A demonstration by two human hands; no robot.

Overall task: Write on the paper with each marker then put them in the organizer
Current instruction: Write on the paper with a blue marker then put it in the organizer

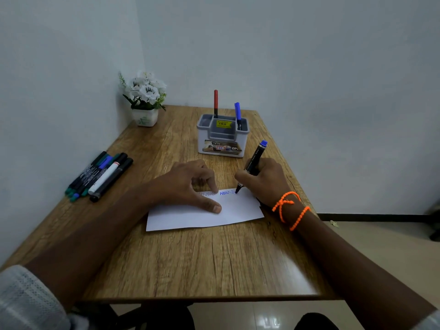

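**Writing a blue zigzag while the other hand pins the sheet**

A person sits at a wooden table (190,258). The right hand (266,182) is closed in a writing grip around a black marker (253,163) with a blue end. Its tip touches the far edge of a white paper (214,215) beside a blue zigzag (226,193). The marker's long axis tilts, tip down and near-left, blue end up and far-right.

The left hand (190,184) rests spread on the paper, thumb and fingertips pressing it flat.

The paper looks thin and light, likely to slide unless held. The marker seems rigid, light and smooth, best held low on the barrel.

Farther back, a grey organizer (222,139) holds a red marker (215,103) and a blue marker (237,114) upright. A cluster of unused markers (100,177) lies at the left, near a pot of white flowers (145,96).
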